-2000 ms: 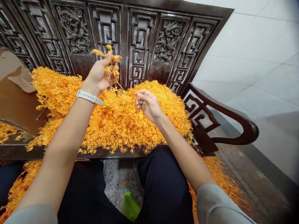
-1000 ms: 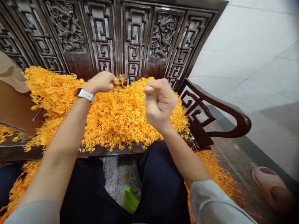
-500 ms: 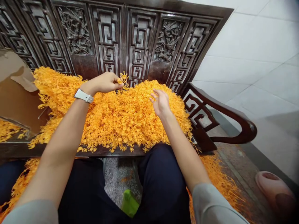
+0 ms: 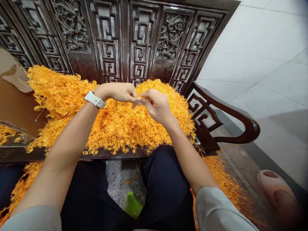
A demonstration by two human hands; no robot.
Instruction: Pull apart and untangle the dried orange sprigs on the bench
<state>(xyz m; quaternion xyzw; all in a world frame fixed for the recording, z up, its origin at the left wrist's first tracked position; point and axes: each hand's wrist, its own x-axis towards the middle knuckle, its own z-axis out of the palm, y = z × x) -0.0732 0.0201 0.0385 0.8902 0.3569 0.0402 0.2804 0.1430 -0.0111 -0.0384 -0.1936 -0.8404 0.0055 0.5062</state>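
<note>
A large heap of small orange, branching plastic flower pieces (image 4: 113, 125) covers the seat of a dark carved wooden bench (image 4: 72, 154). Above the heap, the fingertips of both hands meet. My left hand (image 4: 121, 92), with a white watch band (image 4: 94, 99) at its wrist, is closed in a pinch on an orange flower piece (image 4: 143, 98). My right hand (image 4: 158, 105) is closed too, thumb and forefinger on that same piece. Fingers hide most of the piece, so its full shape does not show.
A torn cardboard box (image 4: 18, 102) stands at the left of the seat. The bench's curved armrest (image 4: 237, 117) bounds the right side. More orange strands (image 4: 223, 179) lie by the floor at right, near a pink shoe (image 4: 276, 189). Something bright green (image 4: 133, 205) lies between my knees.
My left hand has moved right with the orange flower piece. My right hand, open and apart before, has come left and closed its fingers on the piece. The view has shifted slightly.
</note>
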